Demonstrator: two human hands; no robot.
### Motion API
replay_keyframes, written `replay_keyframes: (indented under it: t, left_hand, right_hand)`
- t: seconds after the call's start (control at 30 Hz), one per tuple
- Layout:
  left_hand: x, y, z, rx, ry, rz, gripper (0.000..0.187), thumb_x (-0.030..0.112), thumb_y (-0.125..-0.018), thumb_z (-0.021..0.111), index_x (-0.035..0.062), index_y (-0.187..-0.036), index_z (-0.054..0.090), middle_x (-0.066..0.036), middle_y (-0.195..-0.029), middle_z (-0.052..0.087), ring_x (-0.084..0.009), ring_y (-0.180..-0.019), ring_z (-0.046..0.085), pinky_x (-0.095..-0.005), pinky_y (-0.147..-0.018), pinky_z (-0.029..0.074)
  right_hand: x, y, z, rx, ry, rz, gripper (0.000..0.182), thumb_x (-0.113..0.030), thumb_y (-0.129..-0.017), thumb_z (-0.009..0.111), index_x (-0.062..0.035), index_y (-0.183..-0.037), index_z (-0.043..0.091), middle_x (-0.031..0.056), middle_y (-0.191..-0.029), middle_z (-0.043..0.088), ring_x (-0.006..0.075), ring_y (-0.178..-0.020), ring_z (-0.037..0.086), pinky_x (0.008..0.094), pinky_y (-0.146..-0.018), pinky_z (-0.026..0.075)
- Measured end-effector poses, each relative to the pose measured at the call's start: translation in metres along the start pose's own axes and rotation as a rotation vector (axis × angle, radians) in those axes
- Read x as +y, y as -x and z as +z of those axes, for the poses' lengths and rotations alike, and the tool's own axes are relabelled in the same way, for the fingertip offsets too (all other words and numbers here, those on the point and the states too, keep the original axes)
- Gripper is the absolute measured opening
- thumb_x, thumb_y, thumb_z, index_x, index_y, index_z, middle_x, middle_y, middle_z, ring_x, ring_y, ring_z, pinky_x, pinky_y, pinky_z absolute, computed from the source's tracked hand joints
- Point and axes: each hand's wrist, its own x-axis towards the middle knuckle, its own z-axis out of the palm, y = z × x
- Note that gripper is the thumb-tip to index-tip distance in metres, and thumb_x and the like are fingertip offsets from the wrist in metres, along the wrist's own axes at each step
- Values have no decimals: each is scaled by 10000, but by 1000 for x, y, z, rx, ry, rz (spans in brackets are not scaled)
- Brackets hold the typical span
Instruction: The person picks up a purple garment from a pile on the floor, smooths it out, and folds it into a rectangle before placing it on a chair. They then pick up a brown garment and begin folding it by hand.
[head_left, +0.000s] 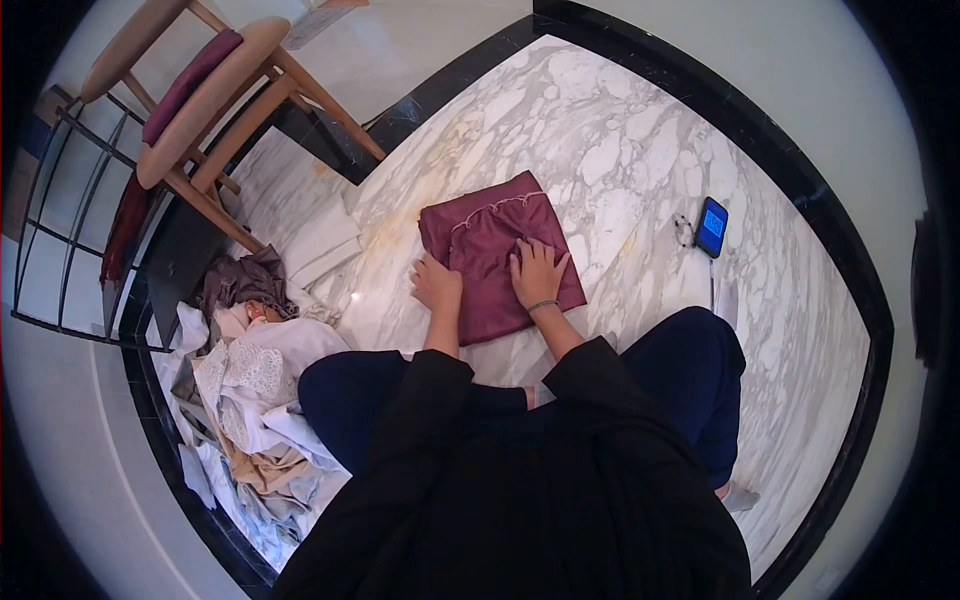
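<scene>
A folded maroon cloth (495,300) with a pale embroidered trim lies on the marble floor in front of my crossed legs. My left hand (436,284) rests at its left edge, fingers stretched out and partly over the fabric. On the right part of the cloth, my right hand (538,274) lies flat with its fingers spread; a dark band circles that wrist. Small wrinkles show in the fabric between the two hands. What lies under the folds is hidden.
Crumpled garments (265,375) are heaped to my left, by a wooden chair (215,100) with a maroon seat and a black wire rack (75,220). A lit phone (711,228) on a cable lies to the right. Dark-edged walls bound the marble floor (640,130).
</scene>
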Motion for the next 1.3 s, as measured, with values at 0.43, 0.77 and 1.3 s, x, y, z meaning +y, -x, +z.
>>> replay_keyframes:
  t: [0.43,0.77,1.3]
  left_hand:
    - [-21,33,84,289,-188,662,637,398,-950,455,130,-1505,292,-143,-1577,212,-281,-1463,186,-557,-1161,95]
    - [-11,34,80,297,-163,671,650,374,-934,485,128,-1503,292,-152,-1589,160,-341,-1472,116,-631,-1132,55]
    - [-32,-22,3,-166,129,-134,700,393,-739,747,47,-1292,495,-199,-1227,607,-363,-1118,603,-445,-874,505]
  right_hand:
    - [25,-68,40,-47,185,-243,632,-553,-953,388,-277,-1512,279,20,-1607,144,250,-1481,106,677,-1114,35]
    - [41,-21,-4,21,-26,253,811,-428,-814,683,-150,-1480,313,122,-1536,282,310,-1440,214,659,-1093,184]
    - [95,-42,-29,-422,-293,556,518,-441,-699,740,-23,-1002,707,245,-1053,676,359,-1033,648,419,-906,495]
